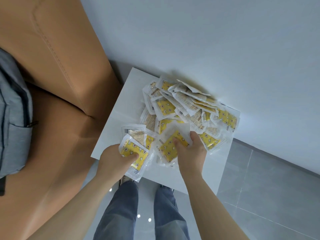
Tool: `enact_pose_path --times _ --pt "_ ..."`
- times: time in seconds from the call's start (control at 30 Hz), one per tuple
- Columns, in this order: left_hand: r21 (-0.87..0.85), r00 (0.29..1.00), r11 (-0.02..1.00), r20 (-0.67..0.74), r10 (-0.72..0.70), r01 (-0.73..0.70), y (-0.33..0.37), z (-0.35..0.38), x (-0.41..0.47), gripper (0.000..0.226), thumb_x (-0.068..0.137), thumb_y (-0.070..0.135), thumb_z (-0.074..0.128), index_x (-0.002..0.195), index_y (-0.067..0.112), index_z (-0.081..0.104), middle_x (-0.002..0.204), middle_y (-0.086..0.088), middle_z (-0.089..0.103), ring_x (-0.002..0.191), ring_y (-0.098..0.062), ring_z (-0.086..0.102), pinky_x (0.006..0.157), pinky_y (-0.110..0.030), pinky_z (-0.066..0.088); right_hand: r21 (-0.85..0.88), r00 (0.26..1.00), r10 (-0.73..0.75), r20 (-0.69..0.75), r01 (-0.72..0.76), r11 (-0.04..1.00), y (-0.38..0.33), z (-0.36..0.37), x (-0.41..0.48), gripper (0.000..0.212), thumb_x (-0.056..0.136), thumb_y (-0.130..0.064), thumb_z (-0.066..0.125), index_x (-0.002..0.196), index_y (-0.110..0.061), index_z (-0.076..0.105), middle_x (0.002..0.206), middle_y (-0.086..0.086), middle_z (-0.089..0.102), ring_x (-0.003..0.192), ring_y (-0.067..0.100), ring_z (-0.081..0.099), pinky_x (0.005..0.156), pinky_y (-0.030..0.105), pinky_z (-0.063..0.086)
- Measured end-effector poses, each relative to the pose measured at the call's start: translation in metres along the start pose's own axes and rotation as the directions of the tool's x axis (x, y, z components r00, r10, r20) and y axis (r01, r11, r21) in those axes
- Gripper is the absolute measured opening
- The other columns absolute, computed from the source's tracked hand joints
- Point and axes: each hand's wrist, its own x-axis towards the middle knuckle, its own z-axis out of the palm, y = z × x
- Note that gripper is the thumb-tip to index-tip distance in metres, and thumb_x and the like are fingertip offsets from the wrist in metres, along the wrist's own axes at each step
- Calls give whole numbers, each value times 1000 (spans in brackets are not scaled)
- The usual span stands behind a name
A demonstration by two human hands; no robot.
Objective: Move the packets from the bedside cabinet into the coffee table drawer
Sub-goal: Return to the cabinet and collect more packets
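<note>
**Gathering packets at the bedside cabinet**

Clutching a small stack of yellow packets in the left grip, thumb pressing down on top. Pinching one more yellow packet in the right grip, thumb on its face, fingers curling round its far edge, just beside the left grip's stack. Lying heaped beyond both grips, toward the pale wall: the main pile of packets, covering much of the glossy white bedside cabinet. Standing left of the left grip: tan stitched upholstery carrying a grey bag. Showing below the grips: shiny grey floor tiles and jeans.
</note>
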Motion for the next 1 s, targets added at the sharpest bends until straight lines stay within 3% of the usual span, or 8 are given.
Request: enact_pose_path --times 0.27,0.33,0.43,0.5,0.67,0.73,0.87,1.0 --pt "15 989 991 -56 136 -135 31 -50 -50 23 75 28 72 62 15 59 59 1 62 59 -14 58 51 -24 39 89 998 -49 -31 52 995 -42 -49 -63 63 85 -13 68 130 -44 38 98 -9 57 80 6 61 57 13 44" --pt "32 979 981 -59 194 -192 44 -70 -68 25 74 29 71 62 11 58 59 -3 62 60 -19 59 51 -29 42 85 995 -90 -47 94 992 -60 -66 -82 55 85 -14 69 127 -41 46 94 -14 58 81 7 61 61 12 44" --pt "50 952 953 -60 301 -298 68 -101 -97 26 74 31 68 62 11 56 58 -5 61 59 -23 57 52 -32 44 66 977 -194 -84 200 978 -87 -93 -110 27 84 -13 70 101 -31 59 85 -9 66 73 14 59 64 22 47" --pt "55 925 926 -65 375 -372 89 -122 -118 26 75 31 68 62 12 56 58 -5 60 59 -23 57 52 -31 43 62 962 -246 -122 255 965 -107 -114 -129 21 84 -13 69 92 -29 60 80 -8 65 66 13 54 62 24 46" --pt "80 830 831 -50 555 -551 147 -170 -171 27 75 31 71 63 11 57 57 -4 60 59 -20 56 53 -33 44 33 907 -311 -285 333 942 -154 -166 -185 20 83 -12 68 94 -27 63 86 -10 65 74 13 59 65 34 51" --pt "85 782 782 -34 622 -618 172 -182 -194 25 76 30 71 65 11 59 59 -5 62 60 -20 58 57 -37 47 49 876 -325 -356 365 930 -169 -187 -208 23 81 -9 68 91 -29 64 86 -12 65 79 11 60 67 31 51" --pt "53 667 667 -2 745 -744 225 -192 -242 20 75 30 75 64 18 63 59 8 65 58 -8 60 53 -27 46 55 792 -340 -506 423 904 -189 -235 -246 25 81 -8 70 87 -31 63 85 -12 65 82 10 61 68 25 49" --pt "-12 556 556 27 831 -831 273 -178 -296 21 73 29 77 62 18 63 56 3 64 54 -10 60 54 -30 49 54 687 -312 -656 456 889 -191 -296 -282 26 80 -7 71 86 -31 63 85 -12 66 81 9 61 67 27 51"
